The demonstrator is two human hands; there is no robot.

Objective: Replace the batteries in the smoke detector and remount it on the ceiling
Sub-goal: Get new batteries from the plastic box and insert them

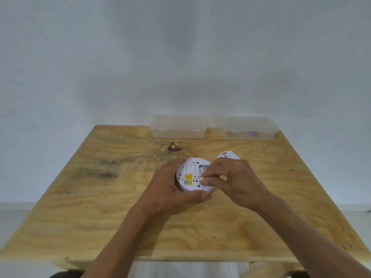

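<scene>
Near the middle of the plywood table (pixel 80 197), the left hand (pixel 166 187) is gripping the upturned smoke detector (pixel 189 173) by its rim. The right hand (pixel 230 181) is pinching at its battery compartment (pixel 201 169); what it is grasping is unclear.

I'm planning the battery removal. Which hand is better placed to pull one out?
Right hand: its fingers are already at the open compartment of the smoke detector, while the left hand grips its rim.
</scene>
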